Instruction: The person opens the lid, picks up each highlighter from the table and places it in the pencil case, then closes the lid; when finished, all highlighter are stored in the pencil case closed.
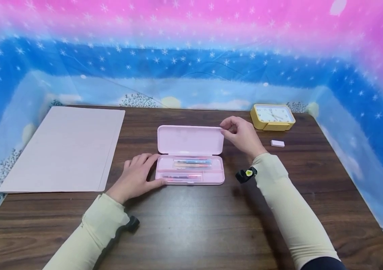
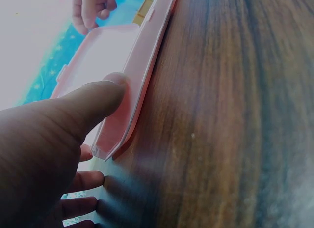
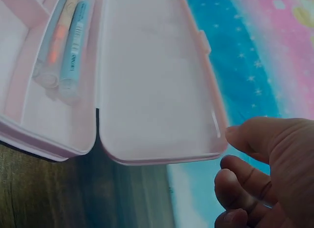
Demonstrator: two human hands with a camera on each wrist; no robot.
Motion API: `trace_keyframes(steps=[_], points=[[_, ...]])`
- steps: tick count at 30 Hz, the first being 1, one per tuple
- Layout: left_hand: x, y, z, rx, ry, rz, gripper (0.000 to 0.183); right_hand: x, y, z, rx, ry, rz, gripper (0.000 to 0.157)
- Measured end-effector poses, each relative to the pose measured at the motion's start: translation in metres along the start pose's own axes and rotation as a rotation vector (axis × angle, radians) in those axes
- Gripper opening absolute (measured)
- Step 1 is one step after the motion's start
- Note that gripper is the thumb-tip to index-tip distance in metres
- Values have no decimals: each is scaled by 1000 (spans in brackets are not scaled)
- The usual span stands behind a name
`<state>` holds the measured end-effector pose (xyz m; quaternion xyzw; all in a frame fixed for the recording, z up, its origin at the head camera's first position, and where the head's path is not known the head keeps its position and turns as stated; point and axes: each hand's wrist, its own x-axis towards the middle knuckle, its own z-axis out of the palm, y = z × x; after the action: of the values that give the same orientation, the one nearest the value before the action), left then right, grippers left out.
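Observation:
A pink pencil case (image 1: 213, 177) lies on the table with its lid (image 1: 190, 140) raised at the back. Inside it are several pens (image 1: 193, 162), blue and orange ones in the rear compartment (image 3: 73, 46) and more in the front one. My left hand (image 1: 136, 177) holds the case's left end, its thumb (image 2: 105, 98) against the front wall and the index finger near the back corner. At the lid's upper right corner, my right hand (image 1: 242, 134) pinches the edge between thumb (image 3: 252, 134) and index finger, with the other fingers curled.
To the left lies a large pale folder (image 1: 66, 150). A yellow clock (image 1: 272, 117) stands at the back right, and a small white eraser (image 1: 277, 143) lies in front of it. Patterned cloth (image 1: 191, 63) walls in the dark wooden table (image 1: 184, 225) at the back and sides.

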<state>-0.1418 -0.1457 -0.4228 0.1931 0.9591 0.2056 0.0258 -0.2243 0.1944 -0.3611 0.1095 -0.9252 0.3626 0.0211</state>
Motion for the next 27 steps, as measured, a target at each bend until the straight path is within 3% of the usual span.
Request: trace_keyframes(steps=[7, 14, 27], points=[[-1, 1, 1, -6, 6, 2, 85, 1, 3, 6, -6, 21, 54, 10], [-2, 1, 1, -7, 12, -2, 85, -5, 0, 4, -20, 38, 22, 10], [-1, 2, 2, -19, 43, 6, 85, -54, -10, -1, -20, 17, -41, 13]])
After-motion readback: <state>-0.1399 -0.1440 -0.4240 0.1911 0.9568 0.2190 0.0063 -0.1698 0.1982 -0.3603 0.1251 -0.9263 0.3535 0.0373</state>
